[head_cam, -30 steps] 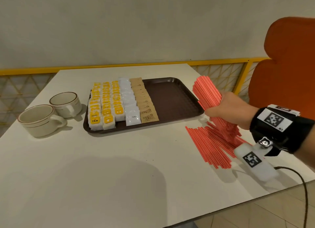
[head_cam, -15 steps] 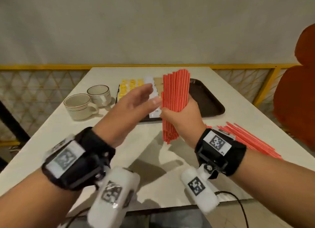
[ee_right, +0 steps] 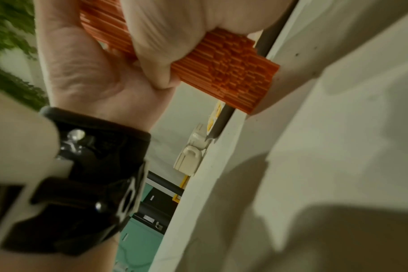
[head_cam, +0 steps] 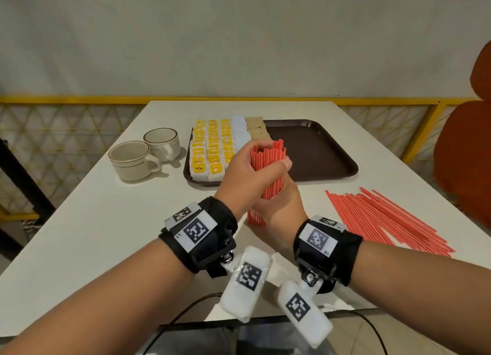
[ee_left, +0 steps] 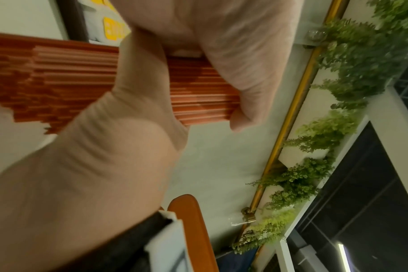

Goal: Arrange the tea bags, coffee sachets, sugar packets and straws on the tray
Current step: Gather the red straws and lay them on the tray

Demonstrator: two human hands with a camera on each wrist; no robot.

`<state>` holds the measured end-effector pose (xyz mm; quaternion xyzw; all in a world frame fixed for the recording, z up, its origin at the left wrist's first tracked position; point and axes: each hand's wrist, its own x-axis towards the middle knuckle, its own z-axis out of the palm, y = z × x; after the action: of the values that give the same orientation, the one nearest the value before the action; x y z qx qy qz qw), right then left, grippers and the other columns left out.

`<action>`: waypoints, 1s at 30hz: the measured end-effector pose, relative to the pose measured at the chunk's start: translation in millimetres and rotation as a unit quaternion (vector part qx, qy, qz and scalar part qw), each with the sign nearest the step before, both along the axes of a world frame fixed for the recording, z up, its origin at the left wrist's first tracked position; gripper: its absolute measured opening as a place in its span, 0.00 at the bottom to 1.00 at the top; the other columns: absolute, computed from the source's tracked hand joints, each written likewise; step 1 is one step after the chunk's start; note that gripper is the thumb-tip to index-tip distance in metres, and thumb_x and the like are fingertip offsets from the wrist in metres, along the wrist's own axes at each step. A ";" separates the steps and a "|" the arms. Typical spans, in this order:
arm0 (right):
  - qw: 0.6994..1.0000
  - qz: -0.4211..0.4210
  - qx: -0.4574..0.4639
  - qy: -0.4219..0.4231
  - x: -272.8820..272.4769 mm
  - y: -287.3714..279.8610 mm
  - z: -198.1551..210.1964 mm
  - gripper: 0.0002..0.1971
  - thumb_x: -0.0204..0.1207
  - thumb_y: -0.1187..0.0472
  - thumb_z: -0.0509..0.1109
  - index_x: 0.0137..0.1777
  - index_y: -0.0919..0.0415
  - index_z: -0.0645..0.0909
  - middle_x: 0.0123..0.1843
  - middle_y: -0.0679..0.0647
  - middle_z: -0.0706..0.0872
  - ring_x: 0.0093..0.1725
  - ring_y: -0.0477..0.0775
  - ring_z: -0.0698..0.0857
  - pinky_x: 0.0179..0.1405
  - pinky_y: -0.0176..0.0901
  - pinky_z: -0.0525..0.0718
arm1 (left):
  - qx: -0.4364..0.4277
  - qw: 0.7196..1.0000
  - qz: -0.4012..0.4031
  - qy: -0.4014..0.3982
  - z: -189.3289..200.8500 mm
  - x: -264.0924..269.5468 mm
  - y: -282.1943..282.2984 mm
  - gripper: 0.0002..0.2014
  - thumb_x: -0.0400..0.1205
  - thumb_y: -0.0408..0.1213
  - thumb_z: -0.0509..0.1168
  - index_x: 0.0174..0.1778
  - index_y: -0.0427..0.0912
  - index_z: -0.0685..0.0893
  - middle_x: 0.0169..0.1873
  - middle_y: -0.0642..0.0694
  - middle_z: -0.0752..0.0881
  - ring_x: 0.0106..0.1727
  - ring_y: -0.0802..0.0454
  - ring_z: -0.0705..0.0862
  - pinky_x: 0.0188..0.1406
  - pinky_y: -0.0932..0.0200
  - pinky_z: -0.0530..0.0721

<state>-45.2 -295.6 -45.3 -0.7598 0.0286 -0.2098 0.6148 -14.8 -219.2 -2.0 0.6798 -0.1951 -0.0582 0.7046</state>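
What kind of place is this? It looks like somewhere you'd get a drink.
Probably a café or canteen. A serving tray holds rows of tea bags, two cups stand beside it, and both hands grip a bundle of red straws. An orange seat stands by the table.

A café or canteen seating area is showing here: a white table [head_cam: 79, 235] against a yellow-railed lattice partition [head_cam: 53, 131], an orange chair [head_cam: 462, 152], cups [head_cam: 130, 160] and a serving tray [head_cam: 318, 152], ferns [ee_left: 352, 60] hanging along a wall.

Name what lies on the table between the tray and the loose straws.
Nothing: in the head view, bare table separates the tray from the loose straws.
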 end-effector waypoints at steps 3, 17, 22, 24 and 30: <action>0.998 0.030 -0.028 0.048 -2.6 -0.3 -3.5 0.21 0.74 0.69 0.74 0.66 0.62 0.77 0.55 0.59 0.86 0.45 0.51 0.85 0.48 0.31 0.85 | 0.009 1.000 -0.004 -0.007 -7.0 -4.3 -0.3 0.19 0.76 0.29 0.72 0.59 0.51 0.78 0.56 0.49 0.87 0.56 0.56 0.86 0.64 0.47 0.83; 0.996 0.023 0.034 0.074 -4.6 -2.3 -10.4 0.16 0.70 0.74 0.74 0.43 0.52 0.76 0.34 0.52 0.83 0.29 0.41 0.84 0.30 0.33 0.83 | 0.241 0.966 -0.033 -0.093 19.3 7.4 1.8 0.17 0.88 0.38 0.52 0.50 0.44 0.88 0.54 0.47 0.87 0.58 0.50 0.82 0.62 0.54 0.78; 0.996 0.013 -0.007 0.089 0.5 -0.2 -10.8 0.11 0.69 0.69 0.74 0.44 0.56 0.77 0.36 0.58 0.85 0.36 0.55 0.88 0.36 0.49 0.88 | 0.350 0.928 -0.047 -0.119 26.2 10.6 1.4 0.23 0.86 0.54 0.53 0.35 0.42 0.82 0.38 0.49 0.79 0.38 0.52 0.77 0.38 0.61 0.72; 0.992 0.002 -0.058 0.112 5.4 0.0 -11.0 0.09 0.69 0.67 0.74 0.46 0.59 0.78 0.34 0.50 0.82 0.35 0.43 0.83 0.30 0.33 0.79 | 0.397 0.899 -0.026 -0.183 25.1 8.4 -0.5 0.23 0.86 0.51 0.53 0.30 0.42 0.76 0.29 0.47 0.75 0.31 0.52 0.74 0.35 0.56 0.73; 0.992 -0.007 -0.055 0.115 3.9 1.7 -12.2 0.11 0.67 0.69 0.74 0.45 0.58 0.76 0.37 0.55 0.84 0.39 0.55 0.87 0.35 0.45 0.85 | 0.400 0.892 -0.034 -0.207 23.2 15.3 -2.3 0.20 0.86 0.39 0.53 0.26 0.43 0.71 0.28 0.47 0.75 0.29 0.53 0.73 0.27 0.59 0.68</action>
<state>-41.3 -293.9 -57.5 -0.8115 0.0926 -0.1270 0.5629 0.5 -221.5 21.2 0.8938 -0.3195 -0.0137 0.3144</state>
